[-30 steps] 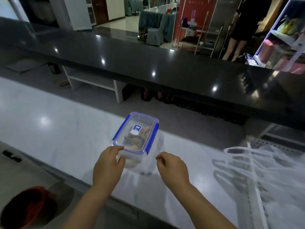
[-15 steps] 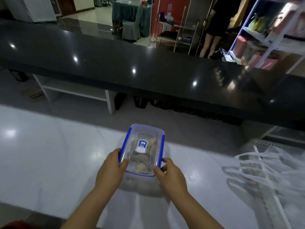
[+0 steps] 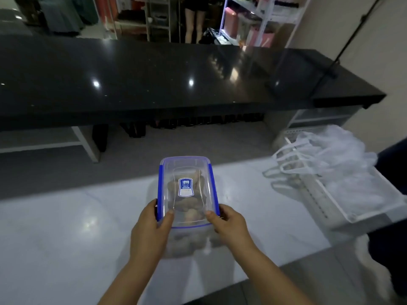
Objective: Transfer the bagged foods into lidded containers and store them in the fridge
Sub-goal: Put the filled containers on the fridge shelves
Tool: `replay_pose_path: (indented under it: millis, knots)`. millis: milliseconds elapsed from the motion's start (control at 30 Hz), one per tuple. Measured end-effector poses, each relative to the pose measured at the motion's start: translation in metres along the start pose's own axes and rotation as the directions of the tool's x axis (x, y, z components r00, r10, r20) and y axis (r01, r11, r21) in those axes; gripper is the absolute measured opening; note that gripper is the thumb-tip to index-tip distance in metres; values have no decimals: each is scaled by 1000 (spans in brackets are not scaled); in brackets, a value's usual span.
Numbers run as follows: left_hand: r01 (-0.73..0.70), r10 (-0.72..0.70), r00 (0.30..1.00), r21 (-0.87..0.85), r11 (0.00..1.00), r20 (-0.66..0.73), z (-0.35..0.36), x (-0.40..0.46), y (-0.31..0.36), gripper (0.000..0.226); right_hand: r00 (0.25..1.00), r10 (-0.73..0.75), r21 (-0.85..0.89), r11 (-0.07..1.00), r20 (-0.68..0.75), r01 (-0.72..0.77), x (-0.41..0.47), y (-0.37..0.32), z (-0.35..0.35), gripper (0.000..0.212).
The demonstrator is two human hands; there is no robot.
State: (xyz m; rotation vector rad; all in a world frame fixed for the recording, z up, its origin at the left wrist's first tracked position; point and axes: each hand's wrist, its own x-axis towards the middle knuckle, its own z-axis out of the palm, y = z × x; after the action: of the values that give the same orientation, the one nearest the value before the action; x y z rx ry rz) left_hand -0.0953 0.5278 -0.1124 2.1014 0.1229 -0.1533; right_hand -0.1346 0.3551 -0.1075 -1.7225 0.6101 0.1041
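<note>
A clear lidded container (image 3: 187, 170) with blue side clips and a blue label holds brownish food. I hold it above the white counter (image 3: 66, 227), its near end between both hands. My left hand (image 3: 150, 230) grips the left near corner, thumb on the lid. My right hand (image 3: 229, 225) grips the right near corner, thumb on the lid too. The lid sits closed on the box.
A white wire basket (image 3: 343, 216) at the right holds crumpled clear plastic bags (image 3: 326, 164). Beyond the counter runs a long black glossy bar top (image 3: 154, 73). A person's legs (image 3: 193, 23) and a shelf unit (image 3: 253, 20) stand behind it. A dark shape (image 3: 392, 205) is at the right edge.
Both hands closed on the container's near end and lifted it toward me off the counter. My view swung to the right, bringing the basket and bags closer.
</note>
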Motion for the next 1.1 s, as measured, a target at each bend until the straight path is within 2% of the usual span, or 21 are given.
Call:
replay_pose_path:
  millis: [100,267,400,567,700,867,967,1100]
  knots:
    - [-71,74,994,-30,997,81,19,-11,18,38,997,-9,94,995,-80,17,-16,8,-29,23]
    - [-184,198,956,-81,980,216,59,-40,60,31,955,7,191,980,-297,52,-49,29,-86,32]
    - [-261,279,902,-98,960,330,104,-83,97,35,900,31,323,938,-435,123,-90,54,-141,16]
    - [-454,446,780,-94,886,440,172,-162,140,35,813,79,368,914,-577,173,-162,101,-227,27]
    - [-567,533,666,-111,816,522,233,-243,170,33,737,122,391,897,-665,204,-231,147,-299,17]
    - [-637,580,546,-151,756,604,311,-341,191,33,623,189,403,888,-759,223,-306,205,-379,19]
    - [-648,587,477,-189,738,655,349,-393,201,35,534,242,420,875,-810,240,-344,236,-417,19]
    - [-654,573,369,-233,719,732,392,-448,212,37,452,306,448,859,-838,247,-384,272,-458,20]
